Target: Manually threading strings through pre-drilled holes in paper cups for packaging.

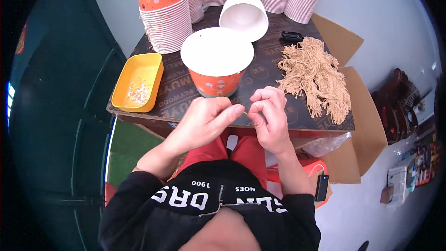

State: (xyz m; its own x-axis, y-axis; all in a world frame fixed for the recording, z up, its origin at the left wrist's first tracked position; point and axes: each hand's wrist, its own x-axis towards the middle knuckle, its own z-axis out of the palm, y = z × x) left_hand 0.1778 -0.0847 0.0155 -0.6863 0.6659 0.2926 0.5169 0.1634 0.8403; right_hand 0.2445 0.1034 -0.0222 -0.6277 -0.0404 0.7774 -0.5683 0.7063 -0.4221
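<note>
Both hands meet just in front of an orange paper bucket (216,83) with a white inside, near the table's front edge. My left hand (204,120) is closed, thumb against the curled forefinger, on a thin tan string (246,113). My right hand (270,118) pinches the same string between thumb and fingertips. Only a short bit shows between the two hands; the rest is hidden. To the right lies a heap of tan strings (316,76). On the left stands a yellow tray (157,81) with small white and orange bits (139,92) in it.
Tall stacks of paper buckets (167,25) line the back of the dark plywood table (174,81). A white bucket (244,16) lies tipped behind the orange one. A black object (291,36) sits by the strings. Open cardboard boxes (364,121) stand right of the table.
</note>
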